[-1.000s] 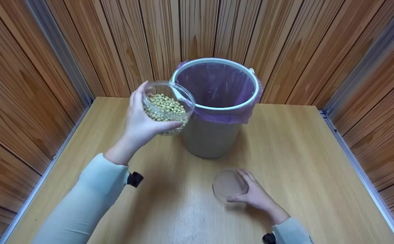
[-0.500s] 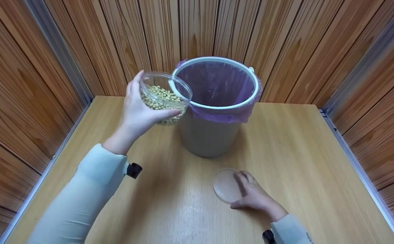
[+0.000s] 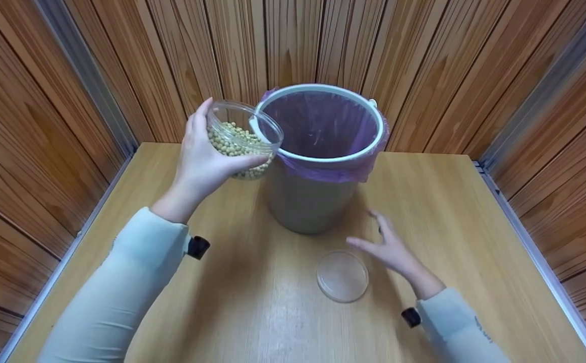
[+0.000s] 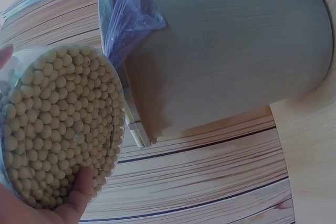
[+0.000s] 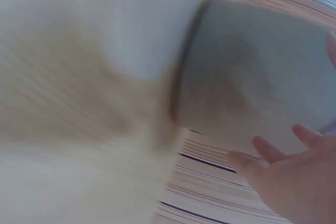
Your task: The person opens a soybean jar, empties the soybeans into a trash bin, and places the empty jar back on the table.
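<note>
My left hand grips a clear round plastic jar without its lid, tilted toward the bin at its left rim. Pale green dried peas fill much of it; through its base in the left wrist view the peas are packed close. A grey bin lined with a purple bag stands upright at the back middle. On the table in front of it lies the clear round lid. Holding nothing, my right hand is above the table just right of the lid, thumb and fingers spread.
A pale handle end sticks out at the bin's right rim. Wood-patterned walls enclose the table at the back and both sides, with metal strips along the side edges.
My right hand has let go of the lid on the table and moved up and away from it. The left hand has raised the jar slightly and shifted it a little left.
</note>
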Tool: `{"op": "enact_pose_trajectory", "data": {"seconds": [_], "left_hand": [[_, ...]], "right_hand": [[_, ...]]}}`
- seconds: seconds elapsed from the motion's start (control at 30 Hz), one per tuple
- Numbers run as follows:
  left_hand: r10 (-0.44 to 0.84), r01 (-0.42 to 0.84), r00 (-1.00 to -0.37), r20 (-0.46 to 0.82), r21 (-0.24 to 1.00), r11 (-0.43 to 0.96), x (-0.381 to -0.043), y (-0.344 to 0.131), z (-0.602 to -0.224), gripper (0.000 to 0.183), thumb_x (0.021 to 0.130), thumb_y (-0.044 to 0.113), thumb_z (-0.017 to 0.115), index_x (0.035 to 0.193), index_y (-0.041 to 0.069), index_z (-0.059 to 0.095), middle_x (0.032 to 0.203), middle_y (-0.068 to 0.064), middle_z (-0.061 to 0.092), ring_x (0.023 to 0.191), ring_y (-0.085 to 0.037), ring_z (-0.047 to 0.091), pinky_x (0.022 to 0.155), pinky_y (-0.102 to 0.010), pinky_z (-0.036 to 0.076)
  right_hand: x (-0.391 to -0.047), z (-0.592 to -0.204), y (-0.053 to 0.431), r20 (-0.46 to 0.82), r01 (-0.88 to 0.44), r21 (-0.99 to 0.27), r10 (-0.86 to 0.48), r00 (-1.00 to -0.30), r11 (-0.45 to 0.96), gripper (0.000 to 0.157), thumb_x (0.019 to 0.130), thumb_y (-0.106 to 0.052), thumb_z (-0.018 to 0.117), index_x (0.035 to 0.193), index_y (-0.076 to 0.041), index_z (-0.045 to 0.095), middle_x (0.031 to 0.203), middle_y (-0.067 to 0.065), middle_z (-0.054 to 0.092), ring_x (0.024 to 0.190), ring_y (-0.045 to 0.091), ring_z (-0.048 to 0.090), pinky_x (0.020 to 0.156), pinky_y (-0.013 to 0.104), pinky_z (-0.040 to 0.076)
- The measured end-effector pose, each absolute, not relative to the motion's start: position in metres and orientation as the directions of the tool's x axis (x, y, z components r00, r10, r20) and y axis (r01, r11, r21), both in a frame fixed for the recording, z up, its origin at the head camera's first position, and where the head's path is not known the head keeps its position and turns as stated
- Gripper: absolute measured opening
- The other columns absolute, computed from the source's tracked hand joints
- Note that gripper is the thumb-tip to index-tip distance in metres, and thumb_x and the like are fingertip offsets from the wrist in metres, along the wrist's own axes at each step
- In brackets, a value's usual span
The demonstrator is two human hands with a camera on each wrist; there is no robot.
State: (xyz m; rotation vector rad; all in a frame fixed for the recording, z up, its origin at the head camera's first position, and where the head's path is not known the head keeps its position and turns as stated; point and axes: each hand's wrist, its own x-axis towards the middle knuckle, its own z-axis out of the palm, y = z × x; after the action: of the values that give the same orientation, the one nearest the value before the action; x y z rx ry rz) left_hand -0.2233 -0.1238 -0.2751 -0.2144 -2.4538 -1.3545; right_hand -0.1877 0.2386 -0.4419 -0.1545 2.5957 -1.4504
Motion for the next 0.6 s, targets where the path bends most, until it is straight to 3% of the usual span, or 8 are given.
{"op": "enact_pose_trajectory", "data": {"seconds": [0.23, 0.4, 0.6], "left_hand": [[-0.021, 0.282, -0.934, 0.357, 0.772, 0.569, -0.226, -0.124, -0.273, 0.127, 0.058, 0.056, 0.091, 0.157, 0.016, 0.02, 0.158, -0.011, 0.027, 0.143, -0.027, 0.034, 0.117, -0.048, 0.033], [-0.024, 0.273, -0.934, 0.356, 0.757, 0.594, -0.228, -0.126, -0.272, 0.127, 0.058, 0.058, 0.09, 0.157, 0.016, 0.02, 0.157, -0.009, 0.029, 0.141, -0.025, 0.034, 0.117, -0.047, 0.033], [-0.014, 0.267, -0.936, 0.351, 0.737, 0.621, -0.23, -0.125, -0.27, 0.128, 0.058, 0.061, 0.089, 0.157, 0.017, 0.02, 0.155, -0.007, 0.031, 0.139, -0.023, 0.035, 0.116, -0.045, 0.035]], "right_hand": [[-0.213, -0.386, 0.24, 0.145, -0.179, -0.919, -0.121, -0.982, 0.352, 0.079, 0.098, -0.018, 0.061, 0.158, -0.006, 0.01, 0.162, 0.024, 0.018, 0.15, 0.041, 0.016, 0.123, 0.054, 0.015], [-0.229, -0.357, 0.242, 0.136, -0.156, -0.941, -0.084, -0.987, 0.301, 0.079, 0.1, -0.027, 0.056, 0.16, -0.016, 0.006, 0.162, 0.022, 0.018, 0.151, 0.038, 0.019, 0.122, 0.054, 0.019], [-0.248, -0.338, 0.244, 0.109, -0.132, -0.949, -0.094, -0.99, 0.285, 0.075, 0.101, -0.036, 0.053, 0.16, -0.021, 0.01, 0.162, 0.02, 0.022, 0.15, 0.037, 0.021, 0.121, 0.055, 0.021]]}}
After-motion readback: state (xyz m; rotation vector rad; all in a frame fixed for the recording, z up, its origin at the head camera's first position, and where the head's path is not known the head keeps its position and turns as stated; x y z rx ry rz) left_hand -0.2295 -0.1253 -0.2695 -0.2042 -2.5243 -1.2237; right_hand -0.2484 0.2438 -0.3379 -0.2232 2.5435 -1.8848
